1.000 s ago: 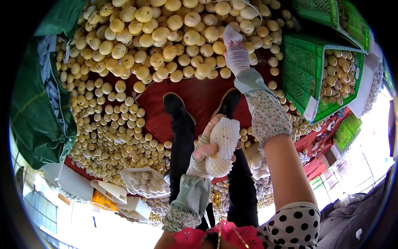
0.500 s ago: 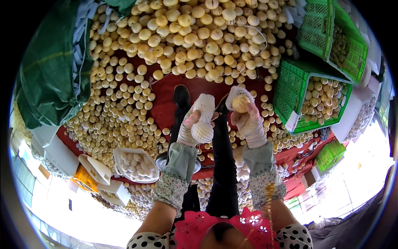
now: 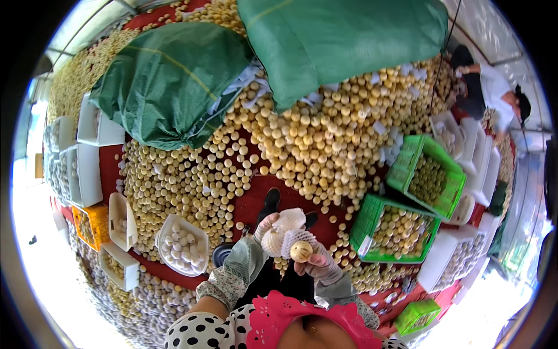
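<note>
My left hand (image 3: 265,226) is closed around a bunch of white foam net sleeves (image 3: 292,218). Below them bulges a rounded white net (image 3: 271,242); whether a fruit sits inside, I cannot tell. In the fingers of my right hand (image 3: 317,263) is a small striped yellow melon (image 3: 301,251), its lower side bare and its top in a white foam net (image 3: 297,237). The two hands are close together before my body, and the netted melon meets or overlaps the left hand's nets. Fingerless sleeves cover both palms and wrists.
Loose yellow melons (image 3: 325,145) are heaped ahead. Two green sacks (image 3: 343,46) lie beyond. Green crates (image 3: 363,230) with fruit stand right; a white tub (image 3: 200,259) of netted fruit and an orange crate (image 3: 103,218) stand left. Another person (image 3: 500,87) bends at far right.
My view has swung upward, bringing the sacks and the other person into sight. My hands have drawn together, the right bringing its half-netted melon against the left hand's nets.
</note>
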A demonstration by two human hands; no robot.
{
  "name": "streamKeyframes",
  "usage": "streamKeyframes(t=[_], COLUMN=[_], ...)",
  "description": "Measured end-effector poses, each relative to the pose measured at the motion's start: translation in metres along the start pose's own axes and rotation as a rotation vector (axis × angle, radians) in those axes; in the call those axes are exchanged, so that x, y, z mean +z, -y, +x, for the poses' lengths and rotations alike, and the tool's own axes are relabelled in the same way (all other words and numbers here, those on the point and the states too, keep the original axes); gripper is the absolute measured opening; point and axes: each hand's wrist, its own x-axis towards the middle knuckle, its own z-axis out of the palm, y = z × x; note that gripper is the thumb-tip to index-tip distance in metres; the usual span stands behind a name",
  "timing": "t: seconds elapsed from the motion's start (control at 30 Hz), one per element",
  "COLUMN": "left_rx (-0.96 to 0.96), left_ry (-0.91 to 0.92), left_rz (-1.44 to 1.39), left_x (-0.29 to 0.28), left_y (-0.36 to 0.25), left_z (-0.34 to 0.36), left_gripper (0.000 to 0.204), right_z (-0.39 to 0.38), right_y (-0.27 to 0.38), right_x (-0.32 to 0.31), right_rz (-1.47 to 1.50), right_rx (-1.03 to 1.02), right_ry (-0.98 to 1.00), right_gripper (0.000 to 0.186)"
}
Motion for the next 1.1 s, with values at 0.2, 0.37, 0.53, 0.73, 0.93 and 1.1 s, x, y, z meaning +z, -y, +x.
streamKeyframes(t=[0.2,0.37,0.53,0.73,0.93,1.1], left_rx=[0.042,0.089,0.323,0.676,1.219,1.328], left_ry=[0.158,0.353,0.367,0.287,-0.019,-0.087], left_rz=[0.092,0.087,0.099,0.198,0.291,0.146], left_x=[0.081,0.109,0.124,0.092,0.07,0.06], left_y=[0.032,0.051,0.096,0.138,0.191,0.211], left_z=[-0.053,-0.057,-0.07,-0.08,-0.087,-0.128], left_gripper=[0.07,0.067,0.066,0.068,0.066,0.062], right_z=[-0.026,-0.049,-0.074,-0.096,-0.064,-0.036], right_y=[0.027,0.049,0.061,0.062,0.029,-0.006], right_x=[0.072,0.111,0.106,0.089,0.09,0.09], right_rz=[-0.227,-0.318,-0.366,-0.742,-1.43,-1.81], right_rx=[-0.059,-0.018,0.04,-0.115,-0.469,-0.579], right_ry=[0.03,0.112,0.225,0.107,-0.083,0.042], right_gripper=[0.059,0.061,0.059,0.048,0.044,0.057])
